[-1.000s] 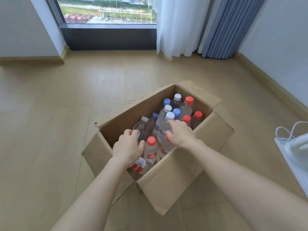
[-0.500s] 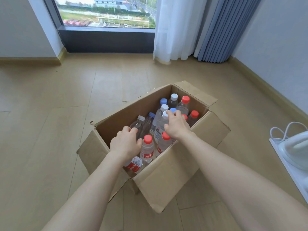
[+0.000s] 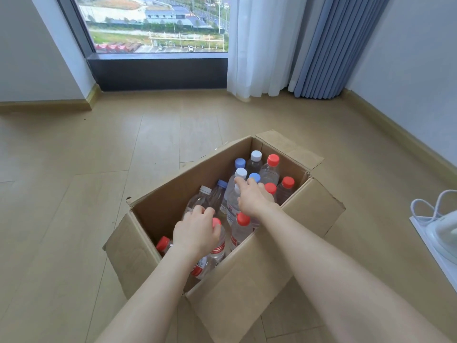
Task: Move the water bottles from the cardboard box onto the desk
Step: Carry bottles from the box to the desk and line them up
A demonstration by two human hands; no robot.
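Note:
An open cardboard box (image 3: 249,263) stands on the floor, holding several clear water bottles with red, blue and white caps. My left hand (image 3: 195,231) is inside the near left part of the box, with its fingers curled over the top of an upright red-capped bottle (image 3: 218,241) and the thumb by the cap. My right hand (image 3: 252,198) reaches into the middle and grips the top of a tall clear bottle (image 3: 232,204), hiding its cap. Another red-capped bottle (image 3: 163,243) lies tilted by the left wall.
At the right edge is a white surface (image 3: 427,246) with a white appliance (image 3: 445,233) and a looped cable on it. Wood floor surrounds the box. A window, white and blue curtains (image 3: 331,45) and walls are beyond.
My left hand has shifted right onto the upright red-capped bottle, uncovering the tilted bottle at the left. My right hand has stayed on the tall bottle's top. The view has tilted upward.

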